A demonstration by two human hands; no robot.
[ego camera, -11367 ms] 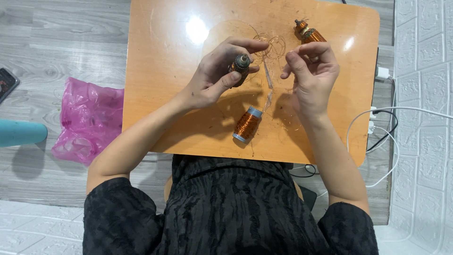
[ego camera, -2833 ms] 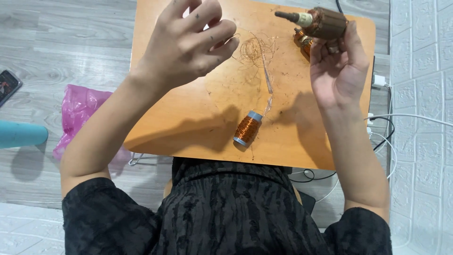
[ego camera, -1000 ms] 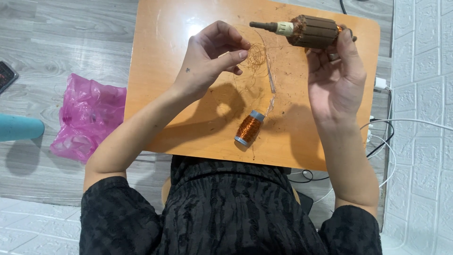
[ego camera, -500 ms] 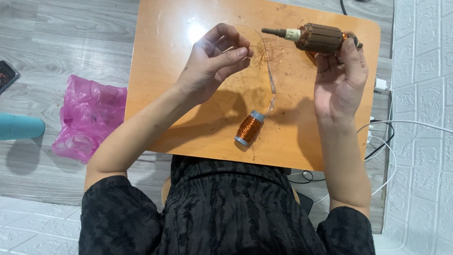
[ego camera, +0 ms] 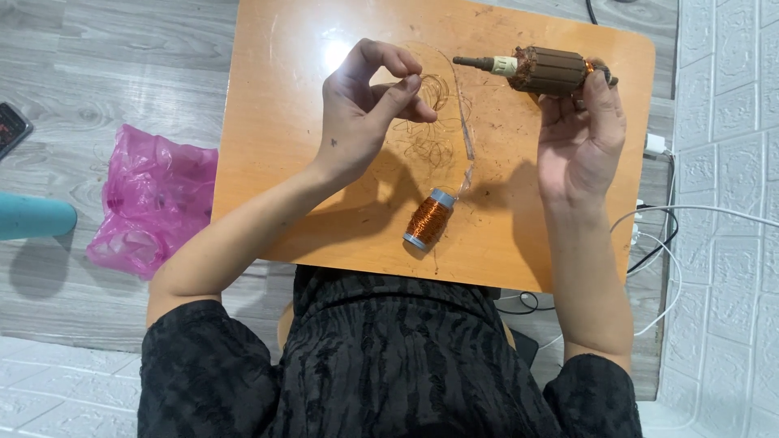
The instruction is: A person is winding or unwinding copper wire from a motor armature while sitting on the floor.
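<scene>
The right hand (ego camera: 580, 134) clamps a motor rotor (ego camera: 545, 70) above the tabletop (ego camera: 276, 162). The left hand (ego camera: 365, 109) pinches thin copper wire (ego camera: 430, 122) left of the rotor

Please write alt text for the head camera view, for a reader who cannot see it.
Over an orange table, the right hand holds up a brown motor armature, while the left hand pinches thin copper wire. A copper wire spool lies on the table.

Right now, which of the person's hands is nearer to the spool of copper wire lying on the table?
Left. The left hand hovers just above and left of the spool; the right hand, holding the motor armature, is farther off to the spool's right.
</scene>
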